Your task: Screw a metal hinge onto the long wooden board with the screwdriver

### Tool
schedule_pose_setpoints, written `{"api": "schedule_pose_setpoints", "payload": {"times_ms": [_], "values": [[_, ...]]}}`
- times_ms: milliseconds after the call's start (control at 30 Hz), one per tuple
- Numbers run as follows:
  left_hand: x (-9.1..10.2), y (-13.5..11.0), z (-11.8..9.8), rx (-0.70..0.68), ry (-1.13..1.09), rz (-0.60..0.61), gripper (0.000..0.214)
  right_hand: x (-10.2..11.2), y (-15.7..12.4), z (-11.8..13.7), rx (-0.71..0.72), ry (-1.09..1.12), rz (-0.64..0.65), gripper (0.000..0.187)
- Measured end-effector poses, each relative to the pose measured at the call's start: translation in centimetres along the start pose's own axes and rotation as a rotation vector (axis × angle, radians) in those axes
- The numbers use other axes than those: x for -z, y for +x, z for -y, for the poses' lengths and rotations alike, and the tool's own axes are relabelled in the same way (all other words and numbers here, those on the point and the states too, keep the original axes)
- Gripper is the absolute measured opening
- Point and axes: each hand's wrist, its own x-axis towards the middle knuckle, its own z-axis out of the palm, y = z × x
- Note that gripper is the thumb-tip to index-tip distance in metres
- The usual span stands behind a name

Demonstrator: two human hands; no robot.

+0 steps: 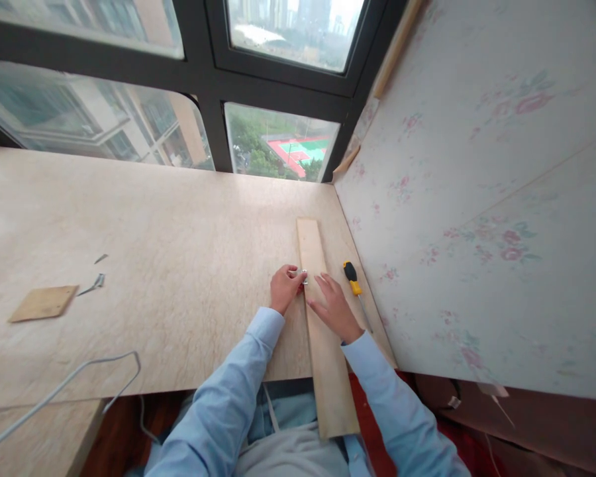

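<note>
A long wooden board (328, 361) lies on the stone sill, its near end jutting past the edge over my lap. My left hand (285, 288) is at the board's left edge, thumb and fingers pinched on a small shiny metal piece (304, 277), too small to name exactly. On top of the board rests my right hand (335, 306), fingers apart and stretched toward the metal piece, with nothing visible in it. To its right lies a screwdriver (351, 277) with a black and yellow handle, its shaft pointing back toward me.
A papered wall (477, 218) rises close on the right, and framed windows (283, 142) stand behind the sill (179, 265). At left are a small wooden piece (44, 303), grey scraps (99, 281) and a grey cable (79, 371) hanging over the front edge.
</note>
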Motion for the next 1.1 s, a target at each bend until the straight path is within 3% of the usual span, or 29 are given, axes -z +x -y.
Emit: {"api": "schedule_pose_setpoints", "payload": {"times_ms": [167,367,733,1100], "values": [[0.2,-0.3,0.0,-0.066,0.139,-0.017,0.029,-1.5,2.7,0.0,0.047,-0.131,0.036,0.047],[0.2,-0.3,0.5,-0.086,0.101,0.003,0.025,-2.4,2.1,-0.7,0.079,-0.150,-0.012,0.043],[0.0,0.0,0.6,0.008,-0.045,-0.020,0.022,-2.6,1.8,-0.8,0.102,-0.165,-0.047,0.042],[0.1,-0.6,-0.3,-0.065,0.174,-0.067,0.020,-2.1,2.1,-0.4,0.099,-0.227,-0.021,0.046]]}}
